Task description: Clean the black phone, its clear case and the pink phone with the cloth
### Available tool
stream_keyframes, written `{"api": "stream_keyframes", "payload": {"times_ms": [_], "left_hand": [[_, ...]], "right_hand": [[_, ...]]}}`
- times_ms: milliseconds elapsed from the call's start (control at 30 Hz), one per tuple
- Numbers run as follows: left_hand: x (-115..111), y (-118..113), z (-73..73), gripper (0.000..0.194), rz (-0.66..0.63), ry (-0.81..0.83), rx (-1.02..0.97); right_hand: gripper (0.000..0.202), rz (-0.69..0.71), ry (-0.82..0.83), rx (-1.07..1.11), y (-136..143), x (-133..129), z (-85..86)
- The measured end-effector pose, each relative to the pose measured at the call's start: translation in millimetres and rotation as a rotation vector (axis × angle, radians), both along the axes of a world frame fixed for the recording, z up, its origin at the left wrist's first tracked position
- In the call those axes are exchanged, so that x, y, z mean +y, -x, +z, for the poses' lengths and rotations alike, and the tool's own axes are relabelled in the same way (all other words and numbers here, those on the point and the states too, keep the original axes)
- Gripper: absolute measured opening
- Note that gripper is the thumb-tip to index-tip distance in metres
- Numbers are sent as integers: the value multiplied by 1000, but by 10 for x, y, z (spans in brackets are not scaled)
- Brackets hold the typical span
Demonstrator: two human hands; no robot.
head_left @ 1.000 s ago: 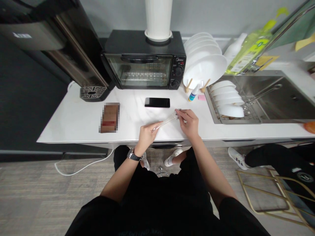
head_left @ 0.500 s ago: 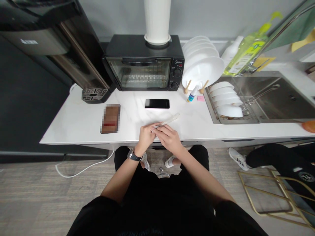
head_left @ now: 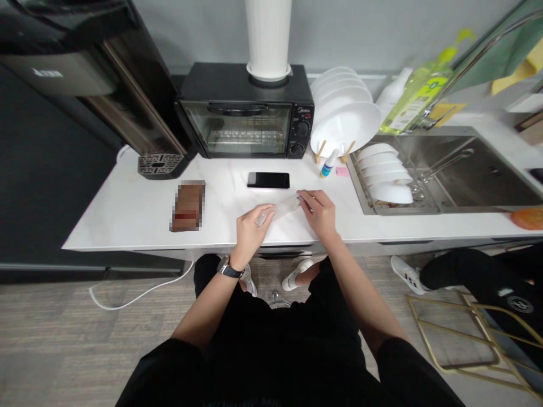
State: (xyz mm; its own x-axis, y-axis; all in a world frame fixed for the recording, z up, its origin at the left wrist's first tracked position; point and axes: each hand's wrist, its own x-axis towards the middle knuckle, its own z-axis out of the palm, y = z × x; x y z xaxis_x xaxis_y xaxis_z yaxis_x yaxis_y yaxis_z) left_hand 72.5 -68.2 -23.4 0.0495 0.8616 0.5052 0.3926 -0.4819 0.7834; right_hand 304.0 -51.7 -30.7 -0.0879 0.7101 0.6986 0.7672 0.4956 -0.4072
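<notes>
Above the front of the white counter I hold a clear, thin, phone-length piece that looks like a phone case. It slants up to the right. My left hand, with a watch on the wrist, pinches its left end between thumb and fingers. The upper right end is gripped by my right hand, whose fingertips partly cover that corner. Just behind the clear piece a black-screened phone lies flat on the counter, touched by neither hand. Left of my hands lies a brown, pixelated flat item.
A toaster oven stands behind the phone. To its right are racked white plates, a small glue-like bottle and a pink pad. White bowls sit by the sink. Someone's leg is at right.
My right hand has moved right, away from my left, along the clear piece to its far end. More of the piece now shows between the hands. The view has shifted slightly.
</notes>
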Motion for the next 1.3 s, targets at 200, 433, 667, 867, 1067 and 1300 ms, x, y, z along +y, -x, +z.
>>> {"api": "stream_keyframes", "payload": {"times_ms": [200, 433, 667, 867, 1067, 1300], "left_hand": [[111, -214, 273, 14, -73, -95, -164], [300, -280, -74, 28, -226, -217, -39], [328, -274, -109, 31, -233, -260, -49], [313, -269, -94, 33, -222, -243, 13], [320, -260, -118, 34, -218, -259, 13], [327, -271, -143, 31, -219, -267, 9]], "right_hand": [[26, 110, 163, 151, 247, -7, -77], [25, -112, 1, 425, 182, -251, 306], [38, -16, -138, 169, 316, -380, 348], [51, 94, -147, 88, 583, -535, 289], [55, 121, -153, 73, 509, -499, 258], [38, 0, -181, 156, 223, -318, 230]]}}
